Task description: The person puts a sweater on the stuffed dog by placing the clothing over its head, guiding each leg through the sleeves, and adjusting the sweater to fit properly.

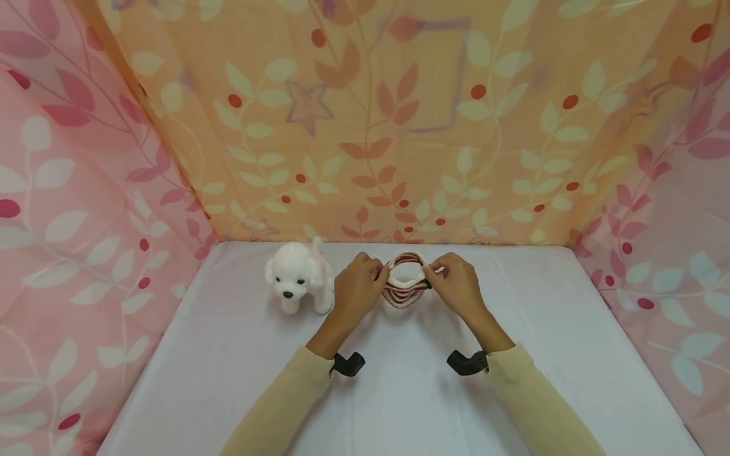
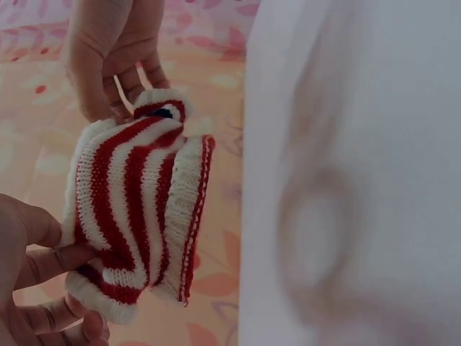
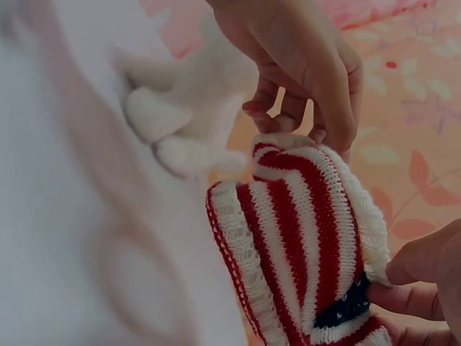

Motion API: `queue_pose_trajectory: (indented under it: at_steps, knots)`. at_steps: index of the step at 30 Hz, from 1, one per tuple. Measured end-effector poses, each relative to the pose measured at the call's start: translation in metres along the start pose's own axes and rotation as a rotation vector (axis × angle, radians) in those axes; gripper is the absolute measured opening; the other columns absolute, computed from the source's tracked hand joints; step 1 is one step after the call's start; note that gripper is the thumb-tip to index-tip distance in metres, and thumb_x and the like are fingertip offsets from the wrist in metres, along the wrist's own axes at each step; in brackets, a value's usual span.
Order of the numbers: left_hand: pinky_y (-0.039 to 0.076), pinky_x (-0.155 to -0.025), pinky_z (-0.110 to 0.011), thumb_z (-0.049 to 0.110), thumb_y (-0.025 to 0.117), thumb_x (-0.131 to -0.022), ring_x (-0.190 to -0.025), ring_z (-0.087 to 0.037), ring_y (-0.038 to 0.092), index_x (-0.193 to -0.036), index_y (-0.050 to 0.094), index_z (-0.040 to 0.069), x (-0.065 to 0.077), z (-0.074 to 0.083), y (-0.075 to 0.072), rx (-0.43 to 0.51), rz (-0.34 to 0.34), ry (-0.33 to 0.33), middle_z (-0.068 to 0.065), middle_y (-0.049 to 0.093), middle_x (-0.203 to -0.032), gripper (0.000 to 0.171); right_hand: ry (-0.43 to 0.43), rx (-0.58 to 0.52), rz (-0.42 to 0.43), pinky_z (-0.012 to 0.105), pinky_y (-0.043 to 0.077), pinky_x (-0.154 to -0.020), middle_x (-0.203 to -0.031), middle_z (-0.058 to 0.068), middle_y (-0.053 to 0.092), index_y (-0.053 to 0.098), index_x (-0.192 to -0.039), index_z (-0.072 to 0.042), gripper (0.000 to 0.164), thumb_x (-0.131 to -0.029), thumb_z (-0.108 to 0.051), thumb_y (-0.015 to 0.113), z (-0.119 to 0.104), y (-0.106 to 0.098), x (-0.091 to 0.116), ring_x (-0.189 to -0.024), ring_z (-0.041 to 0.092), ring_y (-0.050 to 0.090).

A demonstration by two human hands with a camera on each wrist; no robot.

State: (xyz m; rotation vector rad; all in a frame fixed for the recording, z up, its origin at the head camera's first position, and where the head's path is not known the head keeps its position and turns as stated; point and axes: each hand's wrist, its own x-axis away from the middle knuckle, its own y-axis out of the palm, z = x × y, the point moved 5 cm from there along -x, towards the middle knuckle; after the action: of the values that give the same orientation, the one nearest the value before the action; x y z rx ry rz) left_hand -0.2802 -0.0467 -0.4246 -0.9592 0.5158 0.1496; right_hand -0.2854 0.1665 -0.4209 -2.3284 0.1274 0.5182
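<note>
Both hands hold a small knitted sweater (image 1: 403,295) with red and white stripes above the table, its white ribbed opening stretched into a ring. My left hand (image 1: 359,285) pinches the left side of that rim, and my right hand (image 1: 458,285) pinches the right side. In the right wrist view, a navy patch with white specks shows on the sweater (image 3: 302,238) near the right fingers. The left wrist view shows its striped side and a ribbed hem edged in red. A white plush dog (image 1: 296,272) stands just left of my left hand, facing forward.
A white cloth covers the table (image 1: 399,392). An orange leaf-patterned curtain (image 1: 365,126) hangs behind it, with pink patterned curtains on the left (image 1: 85,253) and right (image 1: 673,253). Each wrist wears a black camera mount.
</note>
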Motion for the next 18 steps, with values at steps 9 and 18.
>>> queue_pose_trajectory:
  at_steps: [9, 18]
  knots:
    - [0.039, -0.044, -0.026, 0.029, 0.069, -0.096, -0.055, -0.01, 0.05, -0.086, 0.077, 0.016, 0.006, 0.004, -0.039, 0.041, 0.097, 0.031, 0.002, 0.059, -0.083, 0.018, -0.067, -0.051, 0.036, 0.037, 0.043, -0.062, -0.084, 0.007, 0.063, 0.071, -0.083, -0.008, 0.015, -0.09, -0.02, 0.077, -0.032, -0.008, 0.001, -0.07, 0.022, 0.055]
    - [0.036, -0.041, -0.028, 0.026, 0.072, -0.095, -0.055, -0.009, 0.048, -0.078, 0.074, 0.016, 0.006, 0.001, -0.081, 0.087, 0.2, 0.027, 0.001, 0.057, -0.079, 0.019, -0.096, -0.122, 0.044, 0.036, 0.042, -0.059, -0.086, 0.005, 0.064, 0.072, -0.083, -0.009, 0.013, -0.09, -0.018, 0.079, -0.068, -0.013, -0.004, -0.072, 0.023, 0.056]
